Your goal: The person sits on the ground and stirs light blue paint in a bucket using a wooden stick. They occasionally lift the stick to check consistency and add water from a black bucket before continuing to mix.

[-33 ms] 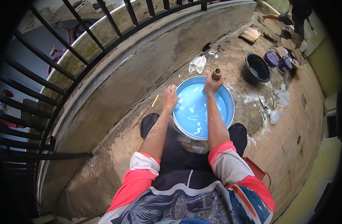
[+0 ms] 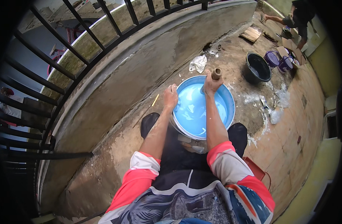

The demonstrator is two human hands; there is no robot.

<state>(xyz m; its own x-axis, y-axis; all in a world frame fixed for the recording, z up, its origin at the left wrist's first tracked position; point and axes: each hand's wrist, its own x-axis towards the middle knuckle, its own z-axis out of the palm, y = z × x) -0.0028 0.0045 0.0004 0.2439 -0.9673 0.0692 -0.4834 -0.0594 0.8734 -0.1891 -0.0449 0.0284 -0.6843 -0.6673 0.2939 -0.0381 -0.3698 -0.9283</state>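
Bucket (image 2: 228,98) of pale blue paint sat on the concrete floor (image 2: 115,123) between our knees, directly below and ahead of us, with the curved low wall (image 2: 148,56) just beyond it. Our right hand (image 2: 211,84) was clenched around a brown wooden stick (image 2: 216,73), which stood close to upright, its long axis running down from the grip into the paint near the far rim. Our left hand (image 2: 171,96) was closed over the bucket's left rim, holding it. So both hands were on the work: the right nearer the far edge, the left at the near-left side, the paint surface lying between them.

We counted one blue bucket and one stick. Farther along the floor to the right stood one black tub (image 2: 257,67) and two small purple pails (image 2: 278,61), well apart from us. One crumpled white plastic bag (image 2: 198,63) lay by the foot of the wall, and one thin yellow stick (image 2: 155,100) lay on the floor just left of our left hand. White splashes marked the floor to the right of the bucket. Another person (image 2: 296,16) crouched at the far end.
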